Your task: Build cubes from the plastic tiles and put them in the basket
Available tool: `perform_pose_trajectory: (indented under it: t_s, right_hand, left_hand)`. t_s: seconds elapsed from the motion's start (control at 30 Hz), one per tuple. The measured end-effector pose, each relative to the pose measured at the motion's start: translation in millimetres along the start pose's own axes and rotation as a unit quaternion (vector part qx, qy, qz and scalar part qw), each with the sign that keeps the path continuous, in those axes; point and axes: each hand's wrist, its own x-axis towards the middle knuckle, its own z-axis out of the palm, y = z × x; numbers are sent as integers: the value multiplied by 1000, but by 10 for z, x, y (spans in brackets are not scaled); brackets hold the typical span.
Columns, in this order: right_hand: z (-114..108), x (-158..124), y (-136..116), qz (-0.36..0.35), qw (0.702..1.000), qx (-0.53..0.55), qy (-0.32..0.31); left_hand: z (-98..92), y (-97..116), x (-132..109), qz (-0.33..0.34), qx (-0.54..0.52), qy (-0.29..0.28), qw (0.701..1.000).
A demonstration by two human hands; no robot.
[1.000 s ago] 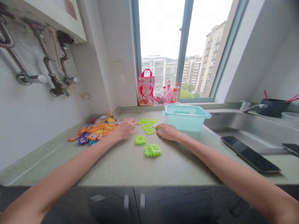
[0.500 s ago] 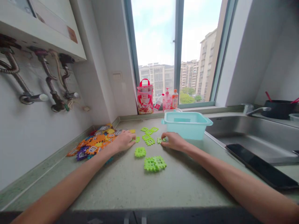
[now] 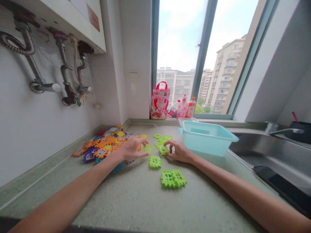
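My left hand (image 3: 135,149) has its thumb and forefinger spread, a bright green toothed plastic tile (image 3: 148,149) lying on the counter at their tips. On the other side, my right hand (image 3: 179,152) curves with thumb and fingers apart beside a group of green tiles (image 3: 163,149), its fingertips at the nearest one. Whether those fingertips press on that tile I cannot tell. Closer to me lie a single green tile (image 3: 155,162) and a pair of overlapping green tiles (image 3: 173,178).
A heap of mixed-colour tiles (image 3: 107,142) spreads at the left. A pale turquoise tub (image 3: 209,137) stands behind my right hand. Beyond it are the sink (image 3: 262,149), a faucet (image 3: 279,131) and a black phone (image 3: 279,181). A red bag (image 3: 159,105) and bottles (image 3: 182,108) line the window.
My view has turned, so the scene sits further right. My right hand has moved left with its tile up to the green group. My left hand's thumb and finger have spread wider.
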Motion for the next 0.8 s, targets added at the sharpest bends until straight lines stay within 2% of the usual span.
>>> perform_pose_trajectory:
  t_s: [0.1,0.17,0.33,0.43,0.53,0.63,0.73,0.8]
  right_hand:
    - [-34,-36,43,8,1000,-12,-8]
    - [-49,-48,51,-8,1000,-20,-11]
    - [-65,-21,34,-69,997,-6,-41]
    - [-68,-18,44,-71,996,-1,-51]
    - [-58,-23,53,-61,997,-5,-45]
    - [-32,-19,26,-61,997,-5,-40]
    - [1,-13,-20,-68,997,-7,-40]
    - [22,-14,-30,-72,997,-10,-41]
  left_hand:
    - [-44,176,-8,65,-79,38,994]
    - [-46,296,-2,101,-92,39,990]
    - [42,404,-7,130,-76,-26,988]
    - [100,361,-20,125,-95,-46,987]
    - [145,269,31,90,-109,-13,990]
    - [218,121,171,67,-34,-2,997]
    - [338,-40,325,62,79,-53,993]
    - [418,-116,385,55,117,-87,988]
